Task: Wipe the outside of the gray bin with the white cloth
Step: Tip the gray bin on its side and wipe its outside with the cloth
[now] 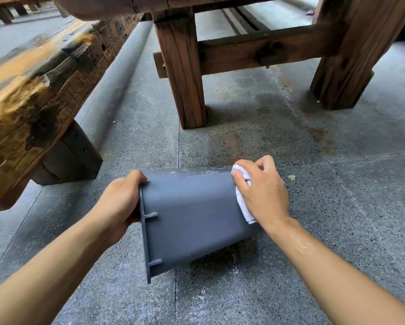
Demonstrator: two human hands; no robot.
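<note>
The gray bin (pixel 189 214) lies tipped on its side above the stone floor, its open rim to the left and its base to the right. My left hand (pixel 118 202) grips the rim at the bin's upper left corner. My right hand (pixel 260 191) presses the folded white cloth (pixel 242 205) against the bin's right end, near the base. Only a strip of the cloth shows below my fingers and palm. The far upper side of the bin carries pale scuff marks.
A heavy wooden bench (pixel 32 97) runs along the left. Thick wooden table legs (pixel 182 73) with a crossbeam stand just beyond the bin, another leg (pixel 344 59) at the right. The speckled stone floor (pixel 325 172) shows stains and small debris.
</note>
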